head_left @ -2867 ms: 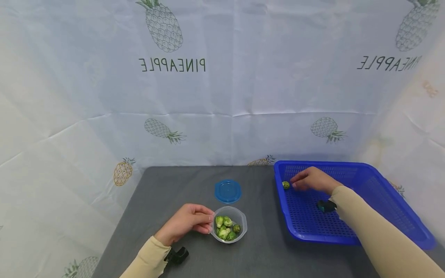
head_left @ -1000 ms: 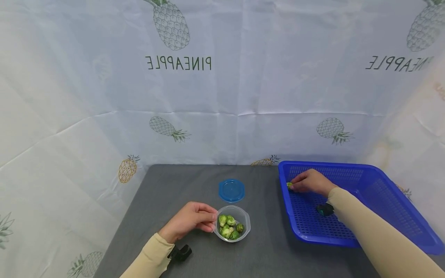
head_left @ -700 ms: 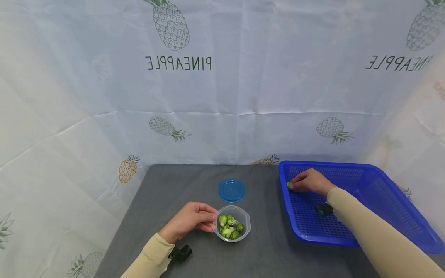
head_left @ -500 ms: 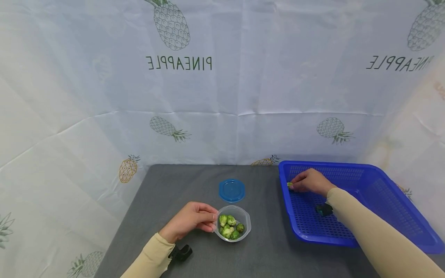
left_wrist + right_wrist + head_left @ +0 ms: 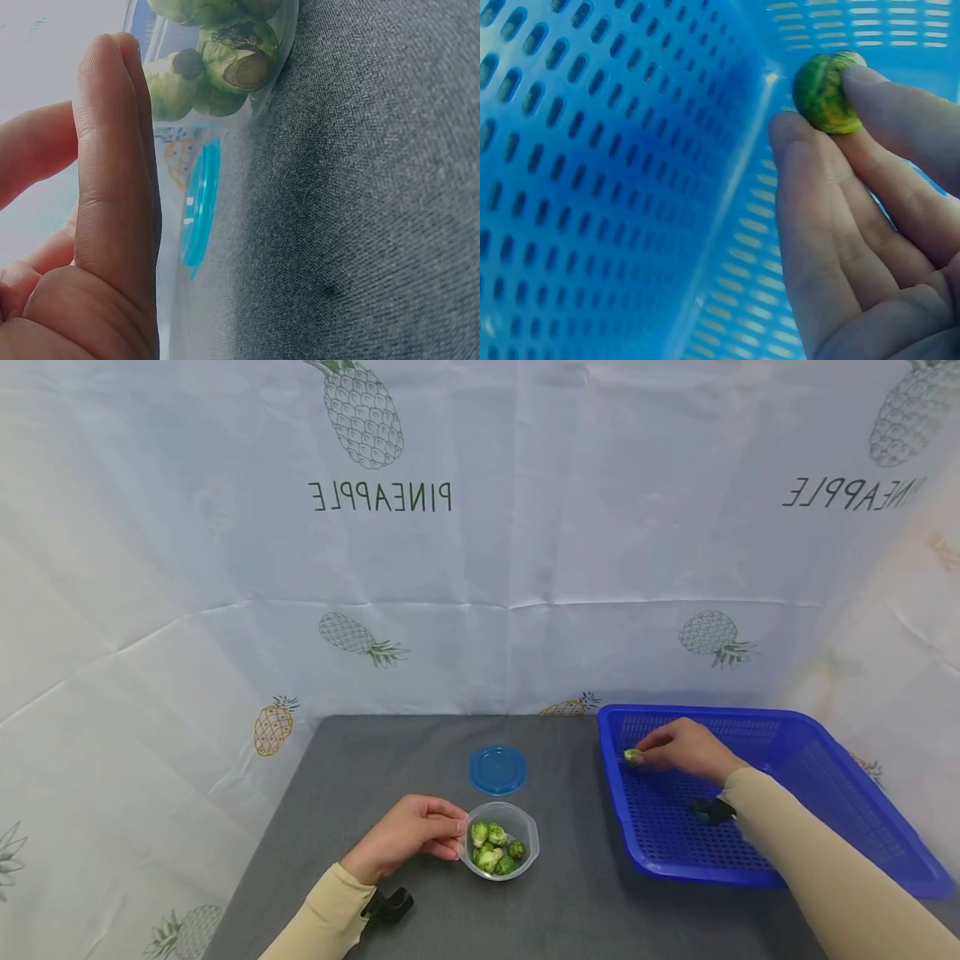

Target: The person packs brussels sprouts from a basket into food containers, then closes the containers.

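My right hand [image 5: 690,750] pinches a Brussels sprout [image 5: 632,757] between thumb and fingers, inside the left part of the blue plastic basket [image 5: 637,857]. The right wrist view shows this green and yellow sprout [image 5: 826,93] at the fingertips, above the slotted basket wall. On the grey table, my left hand [image 5: 411,837] pinches the left rim of a round clear plastic tub [image 5: 529,852]. Several Brussels sprouts [image 5: 487,858] lie in the tub, and cut stem ends show on the sprouts [image 5: 247,69] in the left wrist view.
A blue round lid [image 5: 498,770] lies on the grey tabletop [image 5: 375,752] just behind the tub. Behind the table hangs a white curtain [image 5: 480,552] printed with pineapples. The basket's raised left wall [image 5: 619,810] stands between the right hand and the tub.
My right hand reached the sprout at the basket's left wall, took hold of it, and has now moved slightly up and right with it. The left hand stays at the tub rim.
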The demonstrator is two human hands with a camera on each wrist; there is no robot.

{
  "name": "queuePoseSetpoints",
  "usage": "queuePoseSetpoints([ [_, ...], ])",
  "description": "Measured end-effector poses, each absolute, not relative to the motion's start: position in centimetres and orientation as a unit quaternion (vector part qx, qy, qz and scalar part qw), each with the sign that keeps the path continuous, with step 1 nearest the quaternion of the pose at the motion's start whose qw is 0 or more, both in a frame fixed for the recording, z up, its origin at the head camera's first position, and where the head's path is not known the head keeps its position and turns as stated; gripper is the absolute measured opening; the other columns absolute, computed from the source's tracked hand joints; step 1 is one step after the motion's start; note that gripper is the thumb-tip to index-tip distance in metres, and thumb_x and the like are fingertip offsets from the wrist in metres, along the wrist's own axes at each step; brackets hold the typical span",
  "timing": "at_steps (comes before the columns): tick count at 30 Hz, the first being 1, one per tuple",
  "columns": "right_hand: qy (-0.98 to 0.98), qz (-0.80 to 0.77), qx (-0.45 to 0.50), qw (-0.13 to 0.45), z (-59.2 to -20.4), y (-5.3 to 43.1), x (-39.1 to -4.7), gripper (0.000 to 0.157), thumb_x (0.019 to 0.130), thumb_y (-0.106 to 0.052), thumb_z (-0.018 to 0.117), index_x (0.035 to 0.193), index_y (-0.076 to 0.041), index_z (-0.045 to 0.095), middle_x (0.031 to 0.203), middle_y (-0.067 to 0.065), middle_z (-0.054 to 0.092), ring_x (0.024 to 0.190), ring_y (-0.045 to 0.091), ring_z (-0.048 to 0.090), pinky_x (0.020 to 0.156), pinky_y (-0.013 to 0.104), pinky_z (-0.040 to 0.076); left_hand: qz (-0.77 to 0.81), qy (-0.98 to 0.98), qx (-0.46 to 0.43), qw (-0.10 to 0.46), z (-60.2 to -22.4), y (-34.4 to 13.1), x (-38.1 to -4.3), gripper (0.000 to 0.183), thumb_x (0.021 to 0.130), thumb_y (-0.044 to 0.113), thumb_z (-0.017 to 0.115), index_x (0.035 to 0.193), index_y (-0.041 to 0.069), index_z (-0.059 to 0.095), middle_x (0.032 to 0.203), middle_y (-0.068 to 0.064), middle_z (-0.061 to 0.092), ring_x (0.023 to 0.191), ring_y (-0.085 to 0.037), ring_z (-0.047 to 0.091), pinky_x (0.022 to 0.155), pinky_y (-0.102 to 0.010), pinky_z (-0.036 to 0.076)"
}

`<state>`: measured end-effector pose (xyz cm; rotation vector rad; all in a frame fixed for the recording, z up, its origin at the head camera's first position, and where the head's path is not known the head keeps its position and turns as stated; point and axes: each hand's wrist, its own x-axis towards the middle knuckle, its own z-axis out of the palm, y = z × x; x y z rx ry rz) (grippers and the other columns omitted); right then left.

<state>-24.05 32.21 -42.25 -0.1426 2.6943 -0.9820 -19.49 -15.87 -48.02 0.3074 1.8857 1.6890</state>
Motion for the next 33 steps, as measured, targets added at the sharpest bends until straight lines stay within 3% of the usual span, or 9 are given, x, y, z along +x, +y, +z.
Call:
queuePoseSetpoints([
  [13,0.937,-0.326,-0.038,0.120,-37.2,31.4,-21.0,0.046,0.101,-0.039,0.077,0.134,-0.007,0.076,0.125,0.011,0.080,0.114,0.033,0.078,0.102,0.063,0.060,0.640,0.706,0.114,0.283,-48.3,-15.9,-19.5,0.039,0.103,0.017,0.074,0.131,-0.009,0.071,0.098,-0.007,0.079,0.082,-0.012,0.077,0.080,-0.031,0.070],
  [18,0.937,-0.329,-0.048,0.108,-35.6,30.0,-20.4,0.048,0.102,-0.042,0.076,0.136,-0.009,0.075,0.124,0.009,0.080,0.114,0.030,0.078,0.099,0.057,0.063,0.637,0.708,0.114,0.283,-48.2,-15.8,-19.5,0.039,0.103,0.018,0.075,0.131,-0.008,0.071,0.100,-0.009,0.080,0.083,-0.013,0.078,0.081,-0.032,0.070],
  [23,0.936,-0.332,-0.073,0.096,-34.8,26.7,-20.5,0.043,0.100,-0.043,0.078,0.131,-0.013,0.079,0.124,0.006,0.080,0.111,0.024,0.077,0.095,0.051,0.065,0.635,0.709,0.120,0.282,-48.1,-16.0,-19.7,0.040,0.103,0.020,0.075,0.131,-0.009,0.071,0.101,-0.011,0.080,0.084,-0.013,0.078,0.082,-0.032,0.070],
  [33,0.930,-0.323,-0.147,0.099,-35.6,18.1,-20.1,0.016,0.098,-0.027,0.082,0.112,-0.021,0.085,0.108,-0.005,0.082,0.099,0.015,0.075,0.086,0.042,0.066,0.635,0.709,0.118,0.281,-48.2,-16.1,-19.8,0.036,0.103,0.021,0.076,0.127,-0.005,0.075,0.100,-0.008,0.079,0.084,-0.013,0.079,0.081,-0.033,0.070],
])
